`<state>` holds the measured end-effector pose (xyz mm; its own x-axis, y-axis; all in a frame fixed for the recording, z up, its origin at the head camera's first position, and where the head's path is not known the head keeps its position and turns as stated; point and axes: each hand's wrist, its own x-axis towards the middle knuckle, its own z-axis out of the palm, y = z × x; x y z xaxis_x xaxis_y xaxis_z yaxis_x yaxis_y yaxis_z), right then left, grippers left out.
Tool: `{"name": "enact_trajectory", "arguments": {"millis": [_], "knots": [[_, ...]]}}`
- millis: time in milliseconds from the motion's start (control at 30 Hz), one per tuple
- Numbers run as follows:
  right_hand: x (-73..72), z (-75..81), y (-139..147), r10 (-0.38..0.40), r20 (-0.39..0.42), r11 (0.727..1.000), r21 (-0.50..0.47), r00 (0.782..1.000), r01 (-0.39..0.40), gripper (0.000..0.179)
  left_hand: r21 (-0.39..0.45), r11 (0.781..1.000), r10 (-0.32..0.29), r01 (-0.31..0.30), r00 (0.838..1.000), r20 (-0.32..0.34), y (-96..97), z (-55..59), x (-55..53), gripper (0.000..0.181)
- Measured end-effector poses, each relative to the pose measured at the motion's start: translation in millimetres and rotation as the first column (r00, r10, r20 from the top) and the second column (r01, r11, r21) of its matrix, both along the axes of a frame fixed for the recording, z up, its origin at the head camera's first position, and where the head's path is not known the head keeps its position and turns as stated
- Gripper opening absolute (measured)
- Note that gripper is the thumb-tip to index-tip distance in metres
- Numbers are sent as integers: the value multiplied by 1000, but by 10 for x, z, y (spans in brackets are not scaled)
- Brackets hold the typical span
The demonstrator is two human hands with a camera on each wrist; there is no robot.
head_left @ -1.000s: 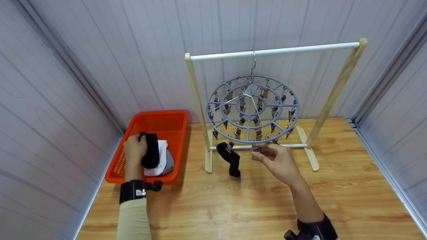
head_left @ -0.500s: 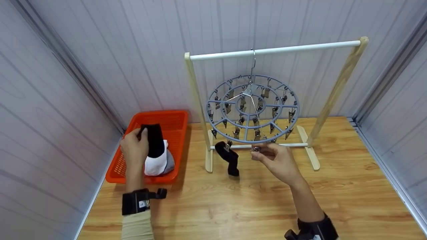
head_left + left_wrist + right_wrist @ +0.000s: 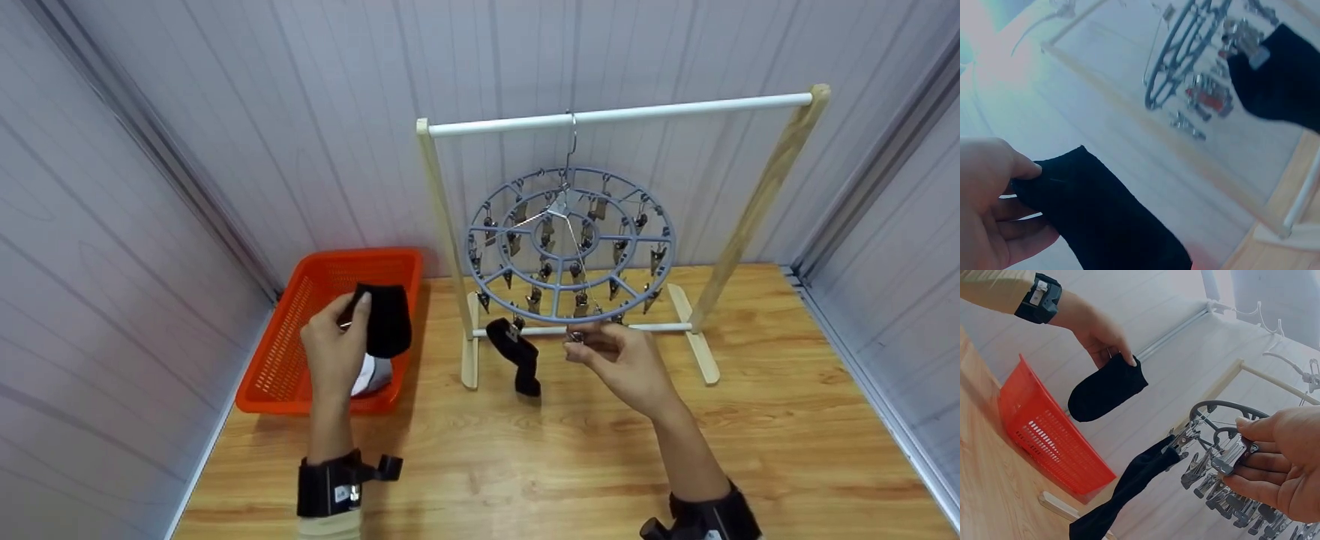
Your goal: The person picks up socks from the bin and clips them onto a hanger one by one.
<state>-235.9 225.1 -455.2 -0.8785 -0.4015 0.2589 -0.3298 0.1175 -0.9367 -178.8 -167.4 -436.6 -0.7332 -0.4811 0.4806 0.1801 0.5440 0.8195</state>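
My left hand (image 3: 337,351) pinches a black sock (image 3: 388,321) by its edge, in front of the orange basket (image 3: 259,375). In the right wrist view that sock (image 3: 1107,390) hangs from the fingertips above the basket's rim. At the near edge of the round clip hanger (image 3: 556,315), my right hand (image 3: 621,366) holds a metal clip (image 3: 1231,455) between thumb and fingers. Left of that hand, another black sock (image 3: 517,354) dangles from a clip on the hanger's rim. White and grey socks (image 3: 375,375) lie in the basket, partly hidden by the held sock.
The hanger hooks over the white bar (image 3: 660,111) of a wooden stand (image 3: 757,202). Several metal clips (image 3: 654,259) hang all around its rings. The stand's feet (image 3: 701,356) rest on the wood-look surface (image 3: 525,472). Panelled walls (image 3: 315,112) enclose the back and sides.
My left hand has lifted the black sock up off the white one in the basket and carried it to the right. The right hand stays at the same clip.
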Motion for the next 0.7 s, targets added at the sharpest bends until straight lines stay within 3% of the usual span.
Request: {"name": "enact_trajectory", "arguments": {"millis": [100, 300, 500, 700], "knots": [[0, 1, -1, -6, -5, 1000, 10, 1000, 6, 31, 29, 999, -45, 45, 999, 1, 113, 1, 72, 21], [17, 22, 12, -6, -13, 1000, 20, 1000, 6, 28, 70, 994, -81, 80, 997, 16, 360, -78, 183, 16], [27, 37, 17, 17, -20, 1000, 12, 1000, -17, 27, 165, 975, -153, 152, 988, -7, 602, -215, 272, 13], [26, 45, 24, 31, -24, 999, -8, 999, -31, 26, 199, 955, -221, 222, 975, -30, 843, -288, 297, 8]]}}
